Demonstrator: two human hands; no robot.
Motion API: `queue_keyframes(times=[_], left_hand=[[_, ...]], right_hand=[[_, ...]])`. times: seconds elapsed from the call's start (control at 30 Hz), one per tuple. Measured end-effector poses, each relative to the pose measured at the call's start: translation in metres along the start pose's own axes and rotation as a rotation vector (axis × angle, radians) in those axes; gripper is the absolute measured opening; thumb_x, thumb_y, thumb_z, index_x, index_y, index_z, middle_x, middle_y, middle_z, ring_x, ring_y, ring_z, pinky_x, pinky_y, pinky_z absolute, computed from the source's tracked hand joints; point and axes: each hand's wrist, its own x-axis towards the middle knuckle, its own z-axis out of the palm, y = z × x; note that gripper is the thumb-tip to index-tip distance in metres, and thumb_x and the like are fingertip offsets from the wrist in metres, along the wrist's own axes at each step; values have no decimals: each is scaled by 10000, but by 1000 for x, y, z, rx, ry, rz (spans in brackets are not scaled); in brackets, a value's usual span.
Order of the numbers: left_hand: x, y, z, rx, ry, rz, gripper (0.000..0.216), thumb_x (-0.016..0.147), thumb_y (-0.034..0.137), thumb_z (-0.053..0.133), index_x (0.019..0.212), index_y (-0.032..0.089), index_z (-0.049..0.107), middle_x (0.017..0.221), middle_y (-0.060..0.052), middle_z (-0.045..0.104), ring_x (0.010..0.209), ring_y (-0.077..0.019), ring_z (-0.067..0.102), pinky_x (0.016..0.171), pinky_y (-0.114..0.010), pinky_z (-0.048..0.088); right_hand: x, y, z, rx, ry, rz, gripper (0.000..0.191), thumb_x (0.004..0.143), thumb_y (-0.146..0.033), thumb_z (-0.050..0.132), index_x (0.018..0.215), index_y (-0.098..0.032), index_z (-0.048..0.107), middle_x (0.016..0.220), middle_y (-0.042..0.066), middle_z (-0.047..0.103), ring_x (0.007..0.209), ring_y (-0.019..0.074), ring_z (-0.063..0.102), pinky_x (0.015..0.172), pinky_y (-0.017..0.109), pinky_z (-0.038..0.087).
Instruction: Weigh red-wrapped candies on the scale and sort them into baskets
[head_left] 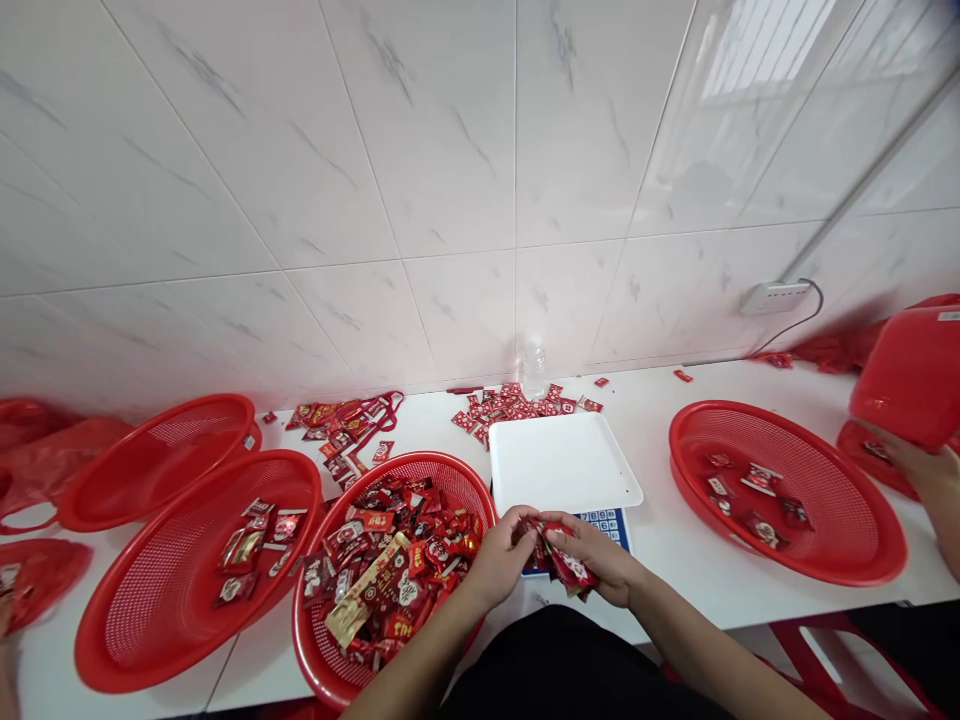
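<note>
Both of my hands are together in front of the scale, closed around a bunch of red wrapped candies [570, 568]. My left hand [504, 556] grips the bunch from the left, and my right hand [604, 560] has its fingers wrapped over the top and right side. Just behind them stands a scale with a white tray [559, 460] and a blue keypad [616, 528], partly covered by my hands. Beside my left forearm is a red basket [424, 462] heaped with wrapped candies, a long gold packet [371, 590] lying on top.
More red baskets [296, 462] stand at left, one holding a few candies. Another basket [787, 412] with several candies is at right. Small red packets [510, 402] and a clear bottle [535, 365] lie by the wall. Another person's hand [911, 470] holds a red container [911, 375].
</note>
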Motion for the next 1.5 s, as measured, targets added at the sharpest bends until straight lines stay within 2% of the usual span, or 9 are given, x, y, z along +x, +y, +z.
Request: queue_keyframes(times=[0.2, 0.43, 0.6, 0.83, 1.17, 1.5], left_hand=[[-2, -7, 0, 84, -16, 56, 289, 839, 231, 455, 1112, 208, 546, 966, -23, 621, 871, -154, 567, 811, -283, 446], [-3, -7, 1, 107, -43, 67, 288, 839, 234, 466, 1116, 214, 544, 998, -27, 628, 894, -162, 573, 825, -290, 440], [-1, -7, 0, 85, -57, 78, 256, 857, 281, 461, 1081, 197, 554, 979, -31, 628, 884, -159, 575, 801, -276, 443], [-1, -18, 0, 145, -48, 52, 225, 877, 313, 428, 1001, 195, 574, 876, -19, 625, 788, -152, 571, 727, -265, 445], [-4, -14, -1, 192, 14, 44, 312, 863, 288, 431, 1153, 225, 527, 1024, -35, 636, 904, -172, 586, 812, -282, 443], [-3, -14, 2, 228, -26, 35, 245, 851, 304, 448, 1041, 208, 569, 884, -13, 644, 773, -153, 579, 714, -257, 440]], right_hand=[[1, 1, 1, -6, 34, 15, 504, 711, -448, 689, 1134, -222, 532, 828, 25, 646, 591, 115, 605, 474, 217, 484], [3, 3, -1, 49, 32, -13, 455, 706, -395, 708, 1094, -208, 562, 844, 32, 663, 628, 116, 617, 526, 220, 490], [4, 6, -2, 31, 37, -1, 451, 716, -408, 698, 1095, -201, 568, 786, 22, 663, 598, 109, 611, 539, 225, 492], [6, 9, -2, 40, -1, 26, 474, 693, -401, 721, 1097, -194, 585, 894, 55, 683, 744, 149, 655, 666, 267, 513], [9, 6, -3, 30, -1, -4, 479, 702, -403, 712, 1122, -211, 584, 956, 59, 671, 876, 191, 645, 771, 327, 507], [10, 15, -5, 18, -5, 22, 488, 683, -408, 728, 1102, -197, 593, 956, 52, 668, 898, 187, 636, 849, 345, 472]])
